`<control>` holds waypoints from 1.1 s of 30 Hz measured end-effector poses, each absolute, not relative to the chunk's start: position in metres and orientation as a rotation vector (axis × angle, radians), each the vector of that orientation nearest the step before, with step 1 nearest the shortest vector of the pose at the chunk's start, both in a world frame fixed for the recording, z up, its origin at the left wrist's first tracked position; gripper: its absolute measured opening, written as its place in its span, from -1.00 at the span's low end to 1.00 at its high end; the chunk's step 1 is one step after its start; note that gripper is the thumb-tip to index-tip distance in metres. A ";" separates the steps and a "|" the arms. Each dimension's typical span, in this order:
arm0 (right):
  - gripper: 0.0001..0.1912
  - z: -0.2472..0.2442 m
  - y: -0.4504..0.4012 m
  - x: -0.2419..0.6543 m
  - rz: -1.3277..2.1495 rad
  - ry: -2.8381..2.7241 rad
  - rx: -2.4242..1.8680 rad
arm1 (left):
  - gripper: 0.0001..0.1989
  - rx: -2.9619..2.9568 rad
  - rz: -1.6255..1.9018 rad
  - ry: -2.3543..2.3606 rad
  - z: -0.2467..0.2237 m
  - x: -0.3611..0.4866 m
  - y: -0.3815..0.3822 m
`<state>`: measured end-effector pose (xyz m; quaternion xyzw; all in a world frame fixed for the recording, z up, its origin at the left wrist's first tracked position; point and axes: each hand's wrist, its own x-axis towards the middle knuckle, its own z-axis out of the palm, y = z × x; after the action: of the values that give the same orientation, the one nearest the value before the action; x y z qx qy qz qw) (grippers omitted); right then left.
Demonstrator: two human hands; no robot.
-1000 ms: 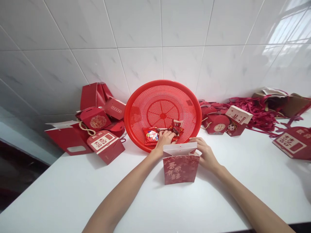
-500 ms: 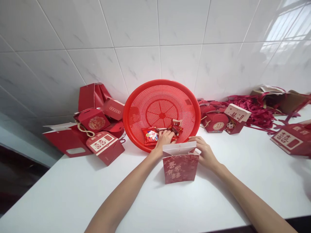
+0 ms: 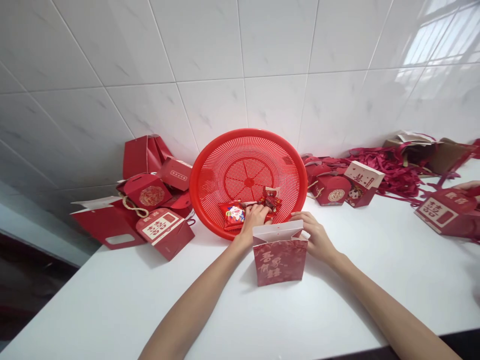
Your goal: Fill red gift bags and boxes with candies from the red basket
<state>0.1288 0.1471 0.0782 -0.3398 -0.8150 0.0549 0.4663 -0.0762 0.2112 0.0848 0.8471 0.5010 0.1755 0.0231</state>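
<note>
My left hand [image 3: 254, 223] reaches into a red plastic basket [image 3: 210, 205] that leans against the wall. Its fingers bend down among wrapped sweets, and whatever they grip is hidden. Beside them lie a shiny red snack packet [image 3: 234, 215] and a small dark red wrapped sweet [image 3: 270, 200]. In front of the basket stands a red paper gift box [image 3: 280, 262], upright, its white-lined top unfolded. My right hand [image 3: 314, 234] is by the box's right back edge, fingers stretched toward the basket's rim and thumb close to the box; contact is unclear.
Several red gift boxes [image 3: 165, 232] are piled at the left, and more boxes [image 3: 332, 190] stand right of the basket. Magenta ribbons [image 3: 399, 175] lie in a heap beside an open brown carton [image 3: 446, 155]. At the right edge, another person's hand [image 3: 468, 185] touches a red box [image 3: 440, 215].
The view has shifted slightly. My left hand stays among the sweets and my right hand by the gift box. The other person's hand shows more clearly at the right edge.
</note>
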 end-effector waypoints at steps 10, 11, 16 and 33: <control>-0.82 0.079 0.147 0.129 0.120 -2.016 -0.812 | -0.66 2.632 0.600 1.478 0.081 -0.077 0.215; -0.81 0.078 0.148 0.129 0.124 -2.017 -0.815 | -0.66 2.633 0.593 1.470 0.082 -0.077 0.215; -0.81 0.076 0.149 0.131 0.130 -2.017 -0.821 | -0.65 2.621 0.551 1.448 0.083 -0.077 0.216; -0.83 0.082 0.150 0.122 0.127 -2.014 -0.806 | -0.63 2.608 0.567 1.413 0.086 -0.078 0.217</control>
<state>0.1223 0.1501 0.0816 -0.3281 -0.8201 0.0518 0.4658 -0.0775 0.2169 0.0860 0.8621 0.4670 0.1872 0.0607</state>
